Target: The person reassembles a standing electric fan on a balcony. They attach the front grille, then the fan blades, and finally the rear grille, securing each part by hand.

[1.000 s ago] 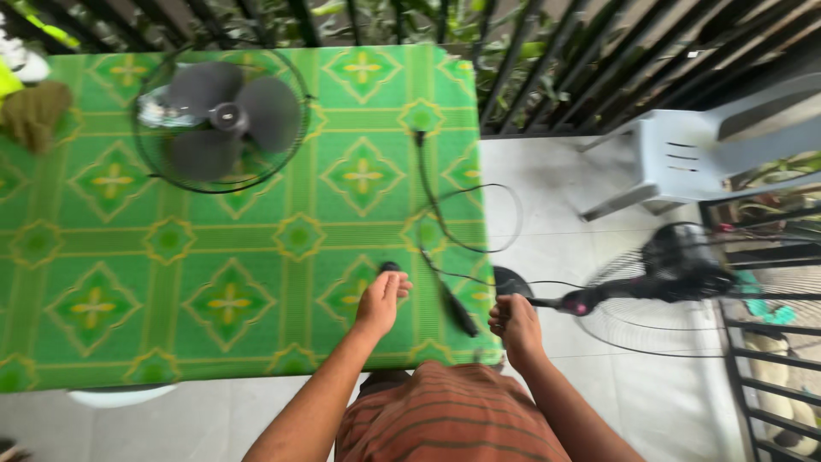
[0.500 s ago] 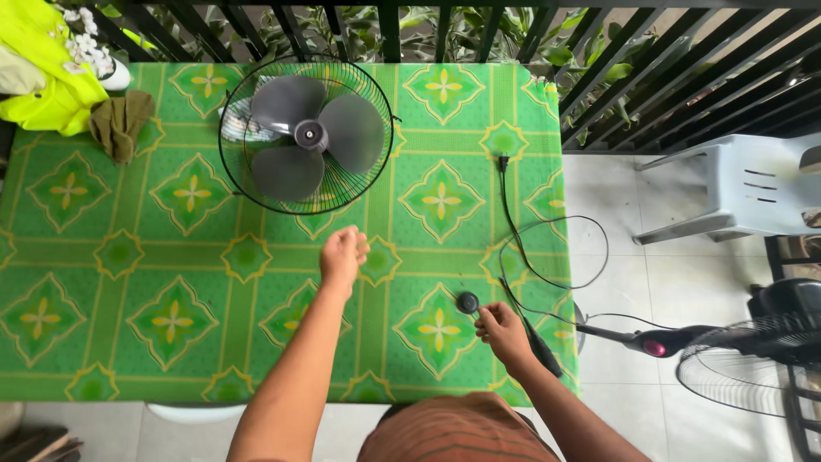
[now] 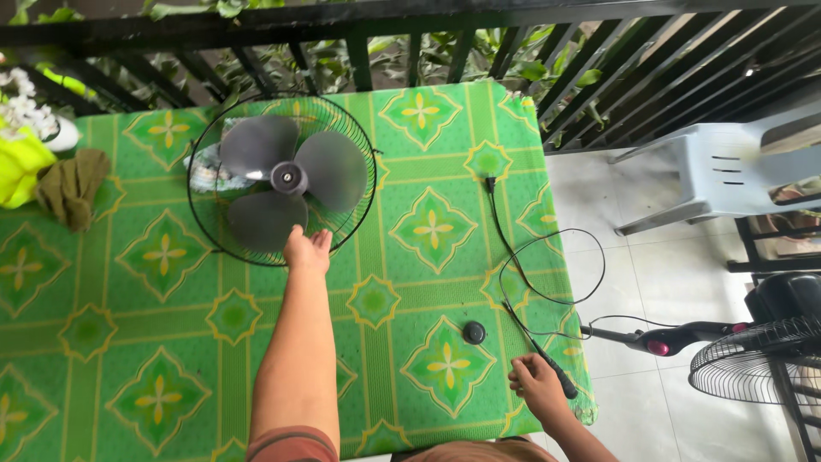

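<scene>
Moved: your left hand (image 3: 306,251) has gone forward from the middle of the table to the near rim of the fan guard (image 3: 282,178); your right hand (image 3: 537,382) has come back from the small black cap (image 3: 474,332), which now lies alone on the cloth.
Left hand: your fingers are loosely curled and touch the wire rim at its lower edge; I cannot tell if they grip it.
Right hand: half closed at the table's front right edge, fingers touching the black rod (image 3: 547,364) there; a firm grasp is not clear.
Fan guard: it lies flat on the green patterned tablecloth (image 3: 428,171), far left part, with the grey blades (image 3: 289,178) inside.
Cable: a thin black cable (image 3: 547,265) loops over the right table edge.
Around: olive cloth (image 3: 73,184) at far left; white plastic chair (image 3: 727,171) on the right.
</scene>
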